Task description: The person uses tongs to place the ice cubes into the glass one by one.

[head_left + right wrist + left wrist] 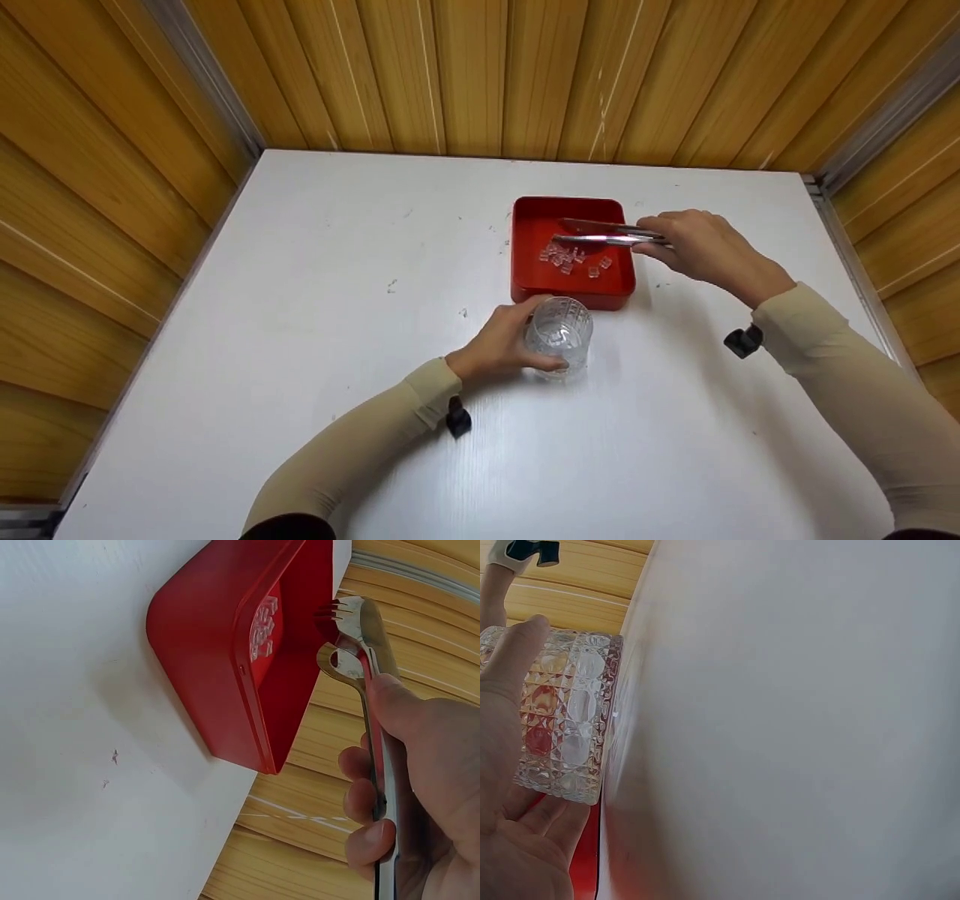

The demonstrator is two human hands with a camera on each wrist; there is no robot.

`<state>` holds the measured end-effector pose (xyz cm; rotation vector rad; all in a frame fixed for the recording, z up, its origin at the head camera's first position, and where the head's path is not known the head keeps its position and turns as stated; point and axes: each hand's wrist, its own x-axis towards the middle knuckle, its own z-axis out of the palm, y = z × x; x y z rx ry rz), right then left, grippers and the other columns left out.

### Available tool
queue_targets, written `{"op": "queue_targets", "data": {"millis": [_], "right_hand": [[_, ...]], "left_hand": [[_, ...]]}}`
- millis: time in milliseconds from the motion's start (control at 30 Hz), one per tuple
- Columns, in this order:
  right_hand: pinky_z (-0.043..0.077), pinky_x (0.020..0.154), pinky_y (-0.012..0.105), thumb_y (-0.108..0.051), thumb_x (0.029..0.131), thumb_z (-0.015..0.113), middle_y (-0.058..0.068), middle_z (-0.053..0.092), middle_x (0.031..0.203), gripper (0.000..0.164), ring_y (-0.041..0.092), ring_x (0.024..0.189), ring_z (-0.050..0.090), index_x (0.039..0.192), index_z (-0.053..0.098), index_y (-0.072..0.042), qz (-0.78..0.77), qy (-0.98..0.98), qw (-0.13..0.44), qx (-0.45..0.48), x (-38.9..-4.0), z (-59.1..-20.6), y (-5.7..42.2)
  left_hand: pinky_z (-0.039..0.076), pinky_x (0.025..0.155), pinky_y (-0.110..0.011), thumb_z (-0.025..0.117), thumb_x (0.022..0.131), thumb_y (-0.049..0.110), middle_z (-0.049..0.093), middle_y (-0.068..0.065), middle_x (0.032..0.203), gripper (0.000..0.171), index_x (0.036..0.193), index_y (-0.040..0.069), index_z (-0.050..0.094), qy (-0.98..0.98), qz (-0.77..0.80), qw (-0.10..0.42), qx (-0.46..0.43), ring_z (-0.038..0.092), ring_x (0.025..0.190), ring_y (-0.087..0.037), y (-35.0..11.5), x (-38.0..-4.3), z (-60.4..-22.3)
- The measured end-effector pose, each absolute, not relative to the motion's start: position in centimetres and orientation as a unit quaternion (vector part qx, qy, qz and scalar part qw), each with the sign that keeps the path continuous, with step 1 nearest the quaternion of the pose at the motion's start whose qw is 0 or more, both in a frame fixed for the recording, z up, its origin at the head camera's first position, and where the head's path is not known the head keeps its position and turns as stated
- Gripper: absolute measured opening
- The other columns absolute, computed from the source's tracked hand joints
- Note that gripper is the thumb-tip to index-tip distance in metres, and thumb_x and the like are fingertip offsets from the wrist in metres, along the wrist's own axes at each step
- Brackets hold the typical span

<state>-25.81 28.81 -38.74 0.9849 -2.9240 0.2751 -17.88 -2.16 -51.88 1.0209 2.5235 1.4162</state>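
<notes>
My left hand (501, 343) grips a cut-glass tumbler (564, 334), thumb on the near side and fingers round the far side. The tumbler stands upright on the table just in front of a red tray (574, 300); its faceted wall (577, 705) fills the left wrist view's left side. Whether anything lies inside it, I cannot tell. Metal serving tongs (381, 765) are held in my right hand (709, 247), their tips parted over the tray. Small clear cubes (562, 256) lie heaped in the tray, with a few apart to the right. Nothing shows between the tong tips.
A white table (337, 300) carries everything, with small dark marks scattered on its surface. Wood-look panels (465, 75) rise behind and at both sides. The tray's raised wall (202, 645) stands between the tumbler and the cubes.
</notes>
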Motion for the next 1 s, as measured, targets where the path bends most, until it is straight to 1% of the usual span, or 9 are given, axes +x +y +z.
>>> {"op": "queue_targets", "data": {"millis": [167, 400, 700, 900, 1000], "right_hand": [[0.052, 0.066, 0.043, -0.019, 0.093, 0.078, 0.005, 0.074, 0.089, 0.025, 0.021, 0.072, 0.062, 0.114, 0.073, -0.008, 0.08, -0.944, 0.026, 0.32, -26.09, -38.79, 28.76], [0.047, 0.06, 0.036, -0.02, 0.093, 0.077, 0.002, 0.074, 0.086, 0.019, 0.02, 0.07, 0.058, 0.109, 0.075, -0.01, 0.069, -0.951, -0.015, 0.302, -26.32, -38.9, 28.53], [0.047, 0.056, 0.033, -0.019, 0.091, 0.08, 0.002, 0.073, 0.08, 0.015, 0.017, 0.064, 0.058, 0.102, 0.078, -0.009, 0.075, -0.949, -0.031, 0.306, -26.59, -39.31, 28.25], [0.048, 0.056, 0.032, -0.017, 0.09, 0.081, 0.004, 0.074, 0.082, 0.018, 0.017, 0.062, 0.058, 0.104, 0.079, -0.006, 0.074, -0.95, -0.042, 0.3, -26.69, -39.51, 28.02], [0.047, 0.054, 0.032, -0.017, 0.089, 0.081, 0.004, 0.074, 0.08, 0.017, 0.017, 0.061, 0.057, 0.103, 0.08, -0.006, 0.07, -0.948, -0.044, 0.306, -26.77, -39.47, 27.92]], "left_hand": [[0.052, 0.094, -0.022, 0.095, 0.072, 0.039, 0.07, -0.002, 0.126, 0.086, 0.142, 0.011, 0.054, 0.822, 0.457, 0.022, 0.34, 0.066, 0.107, -0.013, -2.17, -17.94, -51.95], [0.051, 0.095, -0.022, 0.095, 0.072, 0.04, 0.07, -0.003, 0.127, 0.087, 0.143, 0.011, 0.053, 0.817, 0.464, 0.025, 0.342, 0.067, 0.109, -0.016, -2.19, -17.87, -52.06], [0.051, 0.096, -0.021, 0.095, 0.072, 0.038, 0.07, -0.004, 0.126, 0.087, 0.143, 0.011, 0.053, 0.816, 0.466, 0.029, 0.34, 0.068, 0.109, -0.017, -2.2, -17.85, -51.96], [0.05, 0.097, -0.021, 0.094, 0.073, 0.038, 0.07, -0.003, 0.127, 0.086, 0.143, 0.011, 0.053, 0.815, 0.469, 0.032, 0.339, 0.067, 0.11, -0.017, -2.16, -17.85, -52.04], [0.051, 0.097, -0.023, 0.094, 0.073, 0.038, 0.07, -0.003, 0.127, 0.085, 0.142, 0.011, 0.053, 0.814, 0.469, 0.028, 0.341, 0.067, 0.109, -0.017, -2.13, -17.89, -52.17]]}}
